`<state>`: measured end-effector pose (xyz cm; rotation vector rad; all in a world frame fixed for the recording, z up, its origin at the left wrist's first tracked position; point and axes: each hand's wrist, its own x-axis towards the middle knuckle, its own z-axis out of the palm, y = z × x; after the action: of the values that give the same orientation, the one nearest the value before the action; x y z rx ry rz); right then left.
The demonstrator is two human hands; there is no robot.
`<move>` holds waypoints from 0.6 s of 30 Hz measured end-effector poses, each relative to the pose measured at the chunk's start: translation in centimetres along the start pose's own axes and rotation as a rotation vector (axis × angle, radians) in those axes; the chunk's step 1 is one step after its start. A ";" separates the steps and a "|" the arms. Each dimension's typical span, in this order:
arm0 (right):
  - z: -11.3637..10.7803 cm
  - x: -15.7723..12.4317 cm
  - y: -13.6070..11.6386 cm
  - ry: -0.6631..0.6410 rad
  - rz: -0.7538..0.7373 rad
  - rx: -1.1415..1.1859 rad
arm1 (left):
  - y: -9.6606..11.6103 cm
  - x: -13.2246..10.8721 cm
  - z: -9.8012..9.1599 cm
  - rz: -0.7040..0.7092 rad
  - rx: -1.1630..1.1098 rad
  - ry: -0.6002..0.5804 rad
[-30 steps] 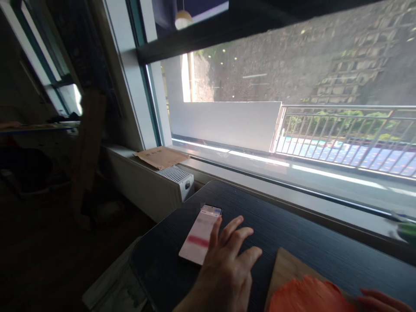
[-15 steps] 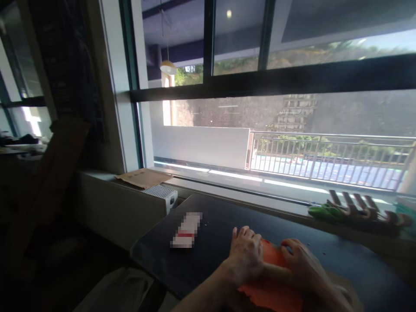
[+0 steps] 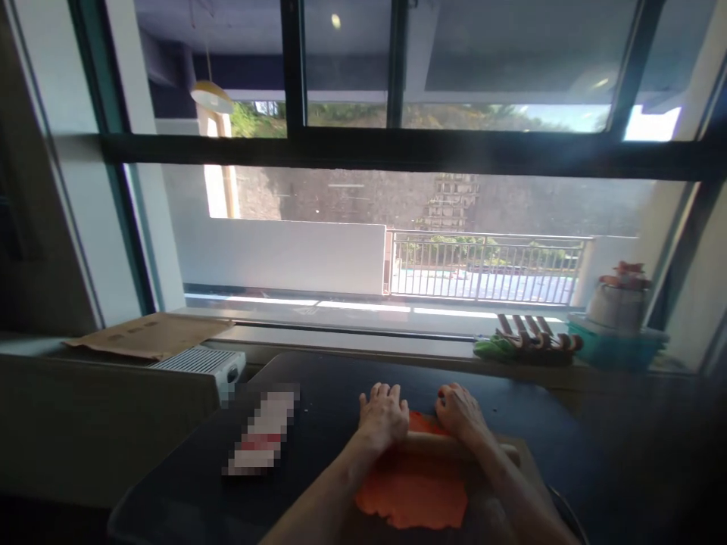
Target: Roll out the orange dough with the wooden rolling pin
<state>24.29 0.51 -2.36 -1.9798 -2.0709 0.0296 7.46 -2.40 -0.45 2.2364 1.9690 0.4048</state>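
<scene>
A pale wooden rolling pin (image 3: 425,442) lies across a flat, rough-edged sheet of orange clay or dough (image 3: 417,492); which of the two I cannot tell. My left hand (image 3: 384,412) rests over the pin's left part, palm down, fingers stretched forward past it and not wrapped round it. Over the right part is my right hand (image 3: 459,412), palm down, its fingers loosely bent beyond the pin and apart. The pin's right end (image 3: 511,453) sticks out past my right forearm. Beneath the sheet, a brownish board (image 3: 525,462) shows at the right.
On the dark table (image 3: 323,393), a blurred-out pale object with a red band (image 3: 264,435) lies to the left. Brown paper (image 3: 153,335) lies by a white heater (image 3: 213,369). The windowsill holds a brown rack (image 3: 534,341), a green item (image 3: 493,347) and a teal bin (image 3: 616,341).
The view has swung right, so the table and hands appear further left. My hands and the rolling pin have moved forward over the orange sheet, baring more of its near part.
</scene>
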 end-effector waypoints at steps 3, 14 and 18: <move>-0.1 -2.4 0.1 0.024 -0.007 0.044 | -0.2 -1.8 0.2 0.017 -0.004 -0.041; -1.3 -5.4 -0.8 0.058 0.071 0.059 | 0.0 -3.1 0.0 0.015 0.034 -0.083; -0.5 -2.0 -0.3 0.065 0.082 0.052 | 0.2 0.0 0.0 -0.038 0.030 -0.090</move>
<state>24.17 -1.59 -2.24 -2.0061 -1.9288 0.0341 7.63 -2.44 -0.43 2.1904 1.9816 0.2671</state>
